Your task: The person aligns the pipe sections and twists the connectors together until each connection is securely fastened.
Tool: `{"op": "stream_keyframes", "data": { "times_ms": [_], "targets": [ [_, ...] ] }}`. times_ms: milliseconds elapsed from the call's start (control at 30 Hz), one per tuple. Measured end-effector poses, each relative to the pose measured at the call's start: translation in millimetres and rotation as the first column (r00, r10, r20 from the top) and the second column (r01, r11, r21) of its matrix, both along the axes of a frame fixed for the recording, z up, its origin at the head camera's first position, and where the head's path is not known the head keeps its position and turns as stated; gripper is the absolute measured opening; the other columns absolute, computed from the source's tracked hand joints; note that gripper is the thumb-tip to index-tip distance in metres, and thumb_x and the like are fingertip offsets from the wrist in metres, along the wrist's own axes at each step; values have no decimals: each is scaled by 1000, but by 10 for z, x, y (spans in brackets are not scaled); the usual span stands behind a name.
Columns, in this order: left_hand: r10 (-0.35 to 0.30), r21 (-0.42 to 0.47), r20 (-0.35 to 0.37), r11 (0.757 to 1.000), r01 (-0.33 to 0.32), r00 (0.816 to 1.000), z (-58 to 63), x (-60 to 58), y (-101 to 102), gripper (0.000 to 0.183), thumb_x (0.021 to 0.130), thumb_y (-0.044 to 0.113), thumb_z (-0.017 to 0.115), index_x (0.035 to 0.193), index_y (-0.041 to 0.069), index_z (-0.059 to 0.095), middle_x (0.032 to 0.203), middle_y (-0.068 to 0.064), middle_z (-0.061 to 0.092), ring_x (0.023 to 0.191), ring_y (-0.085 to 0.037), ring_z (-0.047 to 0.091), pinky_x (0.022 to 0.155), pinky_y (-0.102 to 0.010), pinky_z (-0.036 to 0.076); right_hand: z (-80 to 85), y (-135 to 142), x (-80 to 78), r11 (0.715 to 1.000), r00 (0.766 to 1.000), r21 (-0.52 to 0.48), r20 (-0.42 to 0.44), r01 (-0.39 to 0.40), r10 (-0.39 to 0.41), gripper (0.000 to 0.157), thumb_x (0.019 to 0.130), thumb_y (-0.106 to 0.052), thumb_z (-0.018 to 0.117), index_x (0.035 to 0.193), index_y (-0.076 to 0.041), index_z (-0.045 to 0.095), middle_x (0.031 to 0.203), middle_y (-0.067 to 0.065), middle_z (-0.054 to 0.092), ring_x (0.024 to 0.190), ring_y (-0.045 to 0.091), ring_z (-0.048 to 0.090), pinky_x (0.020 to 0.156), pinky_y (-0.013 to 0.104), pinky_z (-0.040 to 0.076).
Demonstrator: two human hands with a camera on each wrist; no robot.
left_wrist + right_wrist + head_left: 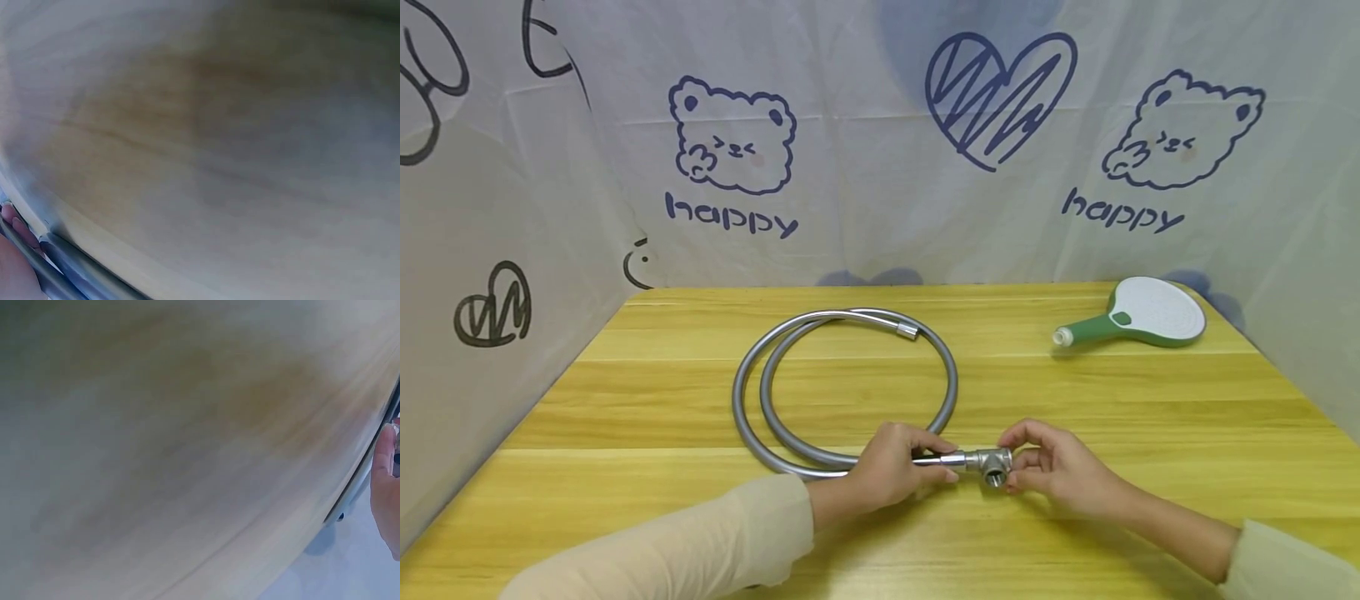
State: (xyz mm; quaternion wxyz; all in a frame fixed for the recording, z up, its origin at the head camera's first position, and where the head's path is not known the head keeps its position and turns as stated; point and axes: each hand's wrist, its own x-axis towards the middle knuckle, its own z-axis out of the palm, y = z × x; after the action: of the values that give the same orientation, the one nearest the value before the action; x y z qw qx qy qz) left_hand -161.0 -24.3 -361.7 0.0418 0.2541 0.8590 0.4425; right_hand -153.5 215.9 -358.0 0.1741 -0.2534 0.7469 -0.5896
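Note:
A grey shower hose point(739, 400) lies coiled on the table, its free end nut point(907, 331) at the coil's upper right. My left hand point(887, 467) grips the hose's near end just behind its chrome nut point(953, 460). That nut meets a metal tee fitting point(995, 460) in line, with the tee's side opening turned toward me. From the right, my right hand point(1063, 471) pinches the tee between thumb and fingers. Fingers and hose point(81, 269) show only in the lower left corner of the left wrist view; the right wrist view catches part of the right hand point(386, 487).
A green and white shower head point(1157, 308) lies at the table's back right, its threaded handle end pointing left. The wooden table point(647, 417) reaches back to a white curtain point(865, 167) with bear and heart drawings.

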Motion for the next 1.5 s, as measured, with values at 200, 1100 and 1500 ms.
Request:
{"op": "stream_keyframes", "data": {
  "times_ms": [200,1100,1500],
  "targets": [
    [9,-5,2,1000,-9,1000,-5,-2,5,24,73,13,78,95,6,74,79,-5,72,55,0,42,47,-14,34,10,-4,-6,998,999,46,-22,35,-34,31,83,8,59,109,20,46,97,30,59,78,7,66,70,28,55],
    [13,-13,-17,1000,-13,1000,-17,5,5,24,72,15,79,95,7,74,76,-4,70,53,0,41,46,-15,32,-8,19,-39,998,997,38,-55,-44,47,28,94,-4,51,108,20,46,89,28,59,70,10,64,63,29,55],
    [5,-6,-47,1000,-5,999,-33,-5,-2,24,73,15,78,94,6,74,80,-5,72,54,1,42,47,-15,34,-16,-34,-21,996,1000,78,-2,31,-31,29,98,-12,44,107,16,44,79,18,62,59,9,59,54,28,52]
  ]
}}
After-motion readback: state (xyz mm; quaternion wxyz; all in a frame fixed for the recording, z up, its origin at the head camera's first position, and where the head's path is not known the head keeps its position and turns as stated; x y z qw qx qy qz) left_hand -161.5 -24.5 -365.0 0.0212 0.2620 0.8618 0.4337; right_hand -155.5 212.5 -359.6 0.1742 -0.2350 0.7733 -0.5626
